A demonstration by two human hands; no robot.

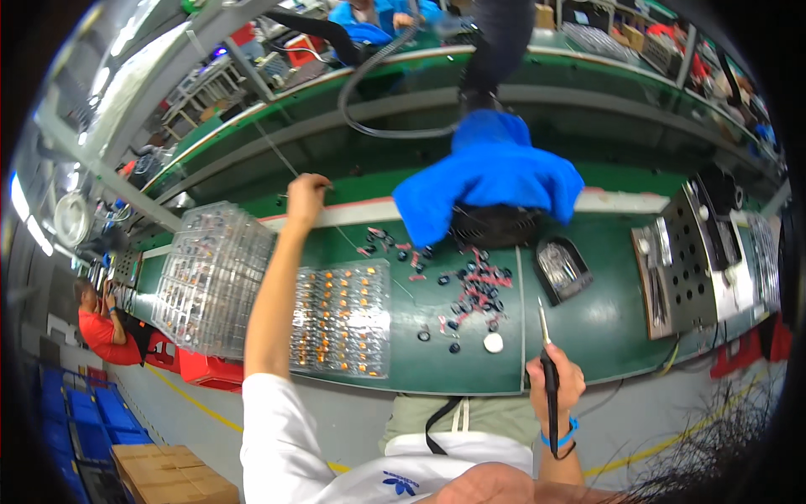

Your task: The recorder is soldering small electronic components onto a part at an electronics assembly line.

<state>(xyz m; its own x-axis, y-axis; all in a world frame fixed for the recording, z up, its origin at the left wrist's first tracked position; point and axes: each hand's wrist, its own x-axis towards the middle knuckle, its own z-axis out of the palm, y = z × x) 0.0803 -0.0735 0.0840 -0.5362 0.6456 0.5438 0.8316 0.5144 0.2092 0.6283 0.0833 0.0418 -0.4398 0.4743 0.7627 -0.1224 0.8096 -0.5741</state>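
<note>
My right hand [557, 386], at the near edge of the green bench, is wrapped round the black handle of a soldering iron [550, 361]. Its metal tip points away from me, apart from any part. Far out to the left, my left hand [307, 200] is closed in a pinch at the bench's far strip; a thin wire [281, 155] runs into it. Small black round parts with pink-red leads [478, 290] lie scattered between my hands. Beside my left forearm sits a clear tray [342, 319] with rows of orange-and-metal parts.
Stacked clear trays [214, 277] stand at the left. A black bin [562, 269] of small metal pieces and a perforated metal box [688, 260] are at the right. A blue cloth [491, 172] drapes a black fan-like unit. A white round piece [493, 343] lies near the front.
</note>
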